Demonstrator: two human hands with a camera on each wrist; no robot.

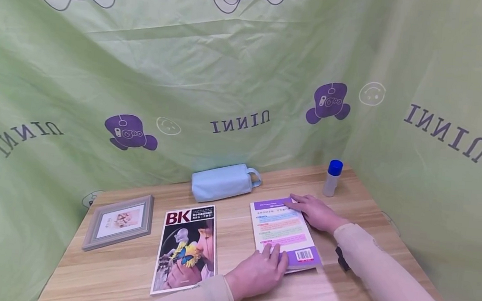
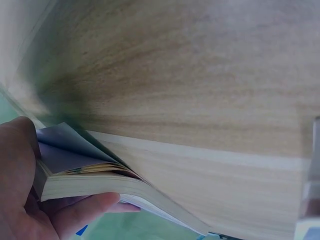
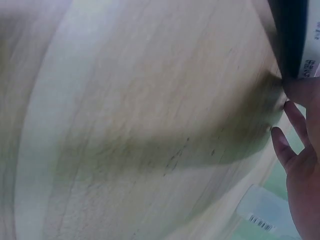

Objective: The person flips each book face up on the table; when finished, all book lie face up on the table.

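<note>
A paperback book (image 1: 283, 223) with a white and purple back cover lies on the right half of the table. My left hand (image 1: 258, 272) grips its near edge, fingers over the cover. From the left wrist view, the thumb and fingers of that hand (image 2: 30, 185) pinch the book's page block (image 2: 95, 185), and a few leaves fan loose. At the far right corner, my right hand (image 1: 317, 213) holds the book between thumb and fingers. In the right wrist view a digit touches the dark book edge (image 3: 292, 40), while other fingers spread near the tabletop.
Left of the book lies a magazine marked BK (image 1: 187, 251). A grey picture frame (image 1: 120, 221) lies at the far left. Along the back stands a light blue pencil case (image 1: 223, 182). A clear bottle with a blue cap (image 1: 331, 180) stands at back right. Green curtains (image 1: 166, 67) enclose the wooden table.
</note>
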